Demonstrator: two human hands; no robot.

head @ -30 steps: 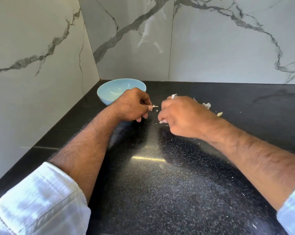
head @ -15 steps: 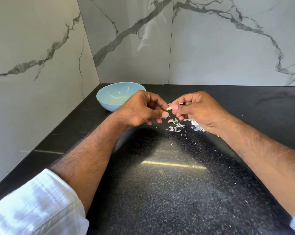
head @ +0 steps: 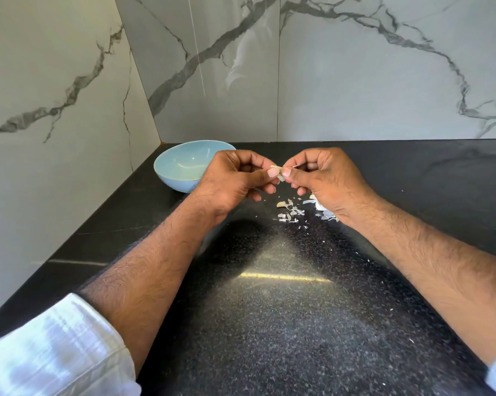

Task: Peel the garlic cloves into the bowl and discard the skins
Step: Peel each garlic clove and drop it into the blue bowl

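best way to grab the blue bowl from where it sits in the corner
Grip the bowl by its near rim, coming from above and from the counter's open side. The walls close off its far and left sides, and its rounded, sloping outside gives fingers little purchase. The thin upturned rim suits a thumb-inside pinch. The left hand is nearer but is holding a clove.

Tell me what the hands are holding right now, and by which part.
Both hands pinch one garlic clove above the counter: the left hand takes its left end between thumb and fingertips, the right hand its right end.
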